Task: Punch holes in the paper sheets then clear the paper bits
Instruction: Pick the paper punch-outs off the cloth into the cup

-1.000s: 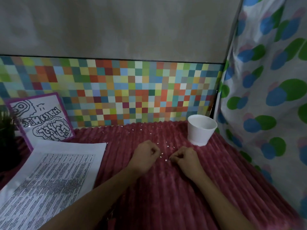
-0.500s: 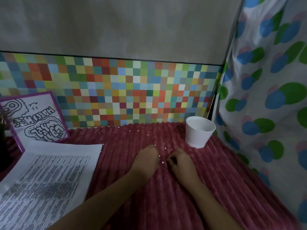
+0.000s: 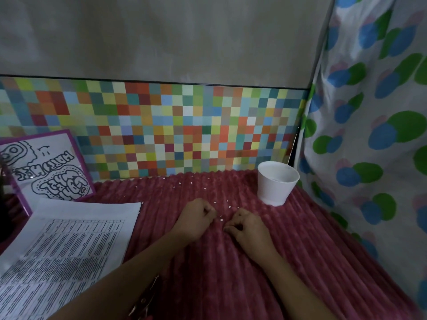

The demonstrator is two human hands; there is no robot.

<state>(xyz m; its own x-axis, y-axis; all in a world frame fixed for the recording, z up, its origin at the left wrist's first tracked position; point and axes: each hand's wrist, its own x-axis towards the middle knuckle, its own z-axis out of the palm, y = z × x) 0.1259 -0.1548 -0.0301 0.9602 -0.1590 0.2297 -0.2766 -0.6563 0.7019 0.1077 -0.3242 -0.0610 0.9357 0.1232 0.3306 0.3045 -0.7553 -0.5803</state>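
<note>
White paper bits (image 3: 221,220): scattered on red cloth (image 3: 208,273).
Paper sheets (image 3: 69,250): long axis near-left to far-right; cropped left.
Left hand (image 3: 197,218): grip curled, contents hidden.
Right hand (image 3: 248,226): grip curled, contents indiscernible.

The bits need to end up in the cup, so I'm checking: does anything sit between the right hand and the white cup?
Nothing visible does. Between the right hand and the white cup lies only the pink ribbed blanket, with a few loose paper bits.
</note>
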